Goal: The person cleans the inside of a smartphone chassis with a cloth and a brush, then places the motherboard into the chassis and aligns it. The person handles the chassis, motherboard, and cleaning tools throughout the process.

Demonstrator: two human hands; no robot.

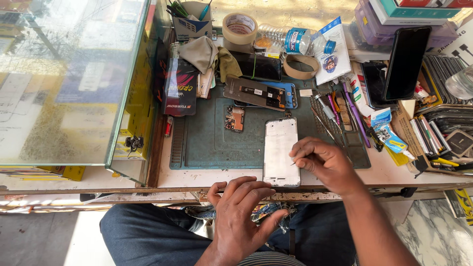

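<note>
- Phone frame (pixel 280 151), silver, lies flat on the near edge of the teal work mat (pixel 207 143), its near end overhanging onto the white bench top.
- Right hand (pixel 322 162) rests on the frame's right edge, fingers pressed together pinching a thin tool tip (pixel 293 163) against it.
- Left hand (pixel 241 216) hovers just near of the frame, fingers spread, holding nothing, not touching it.
- Small circuit board (pixel 235 118) sits on the mat, left and far of the frame.
- Opened phone body (pixel 254 93) lies at the mat's far edge.
- Tape roll (pixel 240 28) and plastic bottle (pixel 290 40) stand further back.
- Screwdrivers (pixel 340 111) lie right of the frame.
</note>
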